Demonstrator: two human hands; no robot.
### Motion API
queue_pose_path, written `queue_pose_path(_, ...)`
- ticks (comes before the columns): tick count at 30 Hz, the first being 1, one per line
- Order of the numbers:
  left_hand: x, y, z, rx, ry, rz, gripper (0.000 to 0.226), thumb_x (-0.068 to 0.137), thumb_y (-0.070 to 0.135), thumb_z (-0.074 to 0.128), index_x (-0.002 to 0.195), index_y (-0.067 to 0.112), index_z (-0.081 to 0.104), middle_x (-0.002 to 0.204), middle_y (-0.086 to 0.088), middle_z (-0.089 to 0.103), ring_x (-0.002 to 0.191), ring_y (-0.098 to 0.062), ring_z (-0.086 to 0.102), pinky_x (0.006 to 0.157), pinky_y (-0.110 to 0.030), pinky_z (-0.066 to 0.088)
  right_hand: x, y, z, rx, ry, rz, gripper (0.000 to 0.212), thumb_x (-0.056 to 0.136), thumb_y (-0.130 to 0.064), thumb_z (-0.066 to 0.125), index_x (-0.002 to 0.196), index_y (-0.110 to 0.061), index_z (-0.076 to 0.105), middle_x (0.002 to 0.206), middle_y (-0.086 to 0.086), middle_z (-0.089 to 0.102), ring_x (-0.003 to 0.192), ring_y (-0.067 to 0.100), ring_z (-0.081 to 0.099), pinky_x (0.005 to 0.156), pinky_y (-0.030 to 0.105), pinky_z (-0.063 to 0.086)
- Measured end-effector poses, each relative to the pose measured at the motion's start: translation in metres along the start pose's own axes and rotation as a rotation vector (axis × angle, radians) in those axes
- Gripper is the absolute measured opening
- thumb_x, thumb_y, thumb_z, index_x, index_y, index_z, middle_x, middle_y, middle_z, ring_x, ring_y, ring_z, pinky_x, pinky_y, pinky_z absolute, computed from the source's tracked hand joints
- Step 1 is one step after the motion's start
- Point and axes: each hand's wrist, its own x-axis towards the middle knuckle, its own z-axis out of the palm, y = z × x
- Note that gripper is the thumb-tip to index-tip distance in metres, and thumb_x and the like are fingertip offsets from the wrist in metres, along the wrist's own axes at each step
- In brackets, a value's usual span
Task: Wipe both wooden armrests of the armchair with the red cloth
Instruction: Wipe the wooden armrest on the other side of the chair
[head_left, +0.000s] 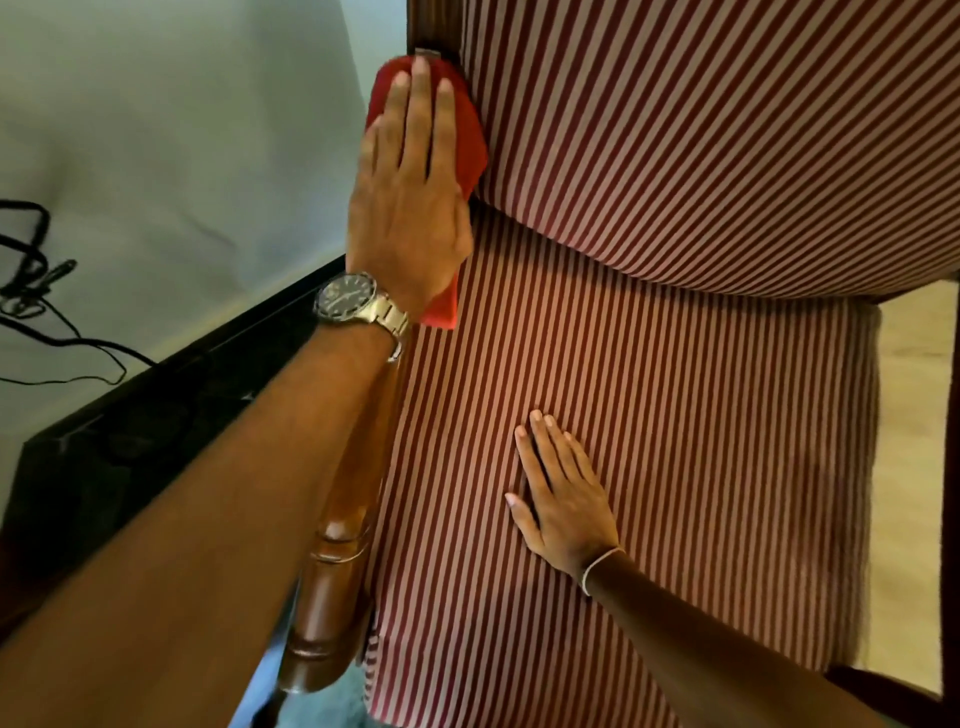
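The armchair has a red-and-white striped seat (701, 426) and backrest (727, 130). Its left wooden armrest (343, 551) runs under my left forearm, with a turned front post. My left hand (410, 202), wearing a steel watch, presses flat on the red cloth (470, 143) at the rear end of that armrest, where it meets the backrest. The cloth shows around my fingers and below my wrist. My right hand (561, 493) lies flat on the seat with fingers spread and holds nothing. The right armrest (951, 467) is only a dark strip at the frame's right edge.
A black, flat-topped piece of furniture (130, 441) stands close to the left of the chair. Black cables (31, 301) hang against the pale wall (182, 130) behind it. Beige floor (909, 426) shows to the right of the seat.
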Motion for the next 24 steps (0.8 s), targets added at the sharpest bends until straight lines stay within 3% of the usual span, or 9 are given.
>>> queue_pose_path(3, -0.044, 0.000, 0.000, 0.041, -0.005, 0.048, 0.066, 0.103, 0.028, 0.035, 0.159, 0.008, 0.007, 0.168, -0.018, 0.007, 0.156, -0.031, 0.007, 0.127, -0.049, 0.012, 0.003, 0.005, -0.003, -0.007, 0.039, -0.008, 0.072, 0.101, -0.053, 0.033, 0.159, -0.013, 0.016, 0.169, 0.011, 0.011, 0.157, 0.025, 0.008, 0.127, 0.044, 0.013)
queue_pose_path(8, -0.156, 0.005, -0.007, 0.088, -0.145, 0.012, 0.070, 0.103, 0.027, 0.039, 0.159, 0.011, 0.001, 0.169, -0.013, -0.002, 0.156, -0.028, -0.001, 0.127, -0.049, 0.012, -0.005, 0.014, -0.002, -0.009, 0.036, -0.015, 0.071, 0.102, -0.053, 0.028, 0.159, -0.013, 0.017, 0.169, 0.011, 0.009, 0.157, 0.024, 0.007, 0.127, 0.047, 0.018)
queue_pose_path(15, -0.158, -0.001, -0.008, 0.011, -0.133, 0.034, 0.064, 0.105, 0.033, 0.035, 0.159, 0.009, 0.011, 0.168, -0.015, 0.007, 0.156, -0.028, 0.007, 0.126, -0.047, 0.014, -0.006, -0.001, -0.009, 0.160, 0.066, 0.035, 0.072, 0.101, -0.055, 0.037, 0.158, -0.014, 0.023, 0.169, 0.011, 0.014, 0.157, 0.024, 0.009, 0.127, 0.047, 0.018)
queue_pose_path(18, -0.163, -0.003, -0.020, -0.261, -0.058, -0.137, 0.061, 0.106, 0.035, 0.036, 0.159, 0.013, 0.015, 0.168, -0.012, 0.010, 0.155, -0.022, 0.012, 0.121, -0.040, 0.019, 0.011, -0.024, -0.031, 0.468, 0.197, 0.194, 0.059, 0.097, -0.056, 0.048, 0.141, -0.016, 0.051, 0.156, 0.009, 0.041, 0.148, 0.024, 0.034, 0.121, 0.048, 0.032)
queue_pose_path(20, -0.173, -0.011, -0.032, -0.444, -0.008, -0.368, 0.060, 0.105, 0.038, 0.038, 0.158, 0.017, 0.019, 0.165, -0.011, 0.023, 0.148, -0.018, 0.027, 0.115, -0.036, 0.029, 0.038, -0.041, -0.068, 0.928, 0.219, 0.284, 0.046, 0.098, -0.052, 0.053, 0.129, -0.019, 0.060, 0.140, 0.000, 0.056, 0.134, 0.012, 0.050, 0.113, 0.041, 0.044)
queue_pose_path(22, -0.190, -0.021, -0.043, -0.569, 0.028, -0.521, 0.057, 0.102, 0.037, 0.044, 0.154, 0.017, 0.031, 0.140, -0.006, 0.053, 0.119, -0.009, 0.057, 0.098, -0.027, 0.048, 0.069, -0.053, -0.111, 1.430, 0.094, 0.303, 0.037, 0.101, -0.041, 0.053, 0.129, -0.018, 0.060, 0.127, -0.003, 0.064, 0.119, 0.005, 0.061, 0.104, 0.029, 0.049)
queue_pose_path(24, -0.204, -0.027, -0.049, -0.614, 0.010, -0.575, 0.052, 0.098, 0.036, 0.052, 0.145, 0.016, 0.043, 0.103, 0.007, 0.063, 0.089, 0.001, 0.062, 0.079, -0.021, 0.053, 0.097, -0.057, -0.142, 1.675, -0.015, 0.273, 0.031, 0.102, -0.034, 0.052, 0.127, -0.017, 0.059, 0.117, -0.004, 0.069, 0.106, 0.005, 0.067, 0.098, 0.028, 0.053)
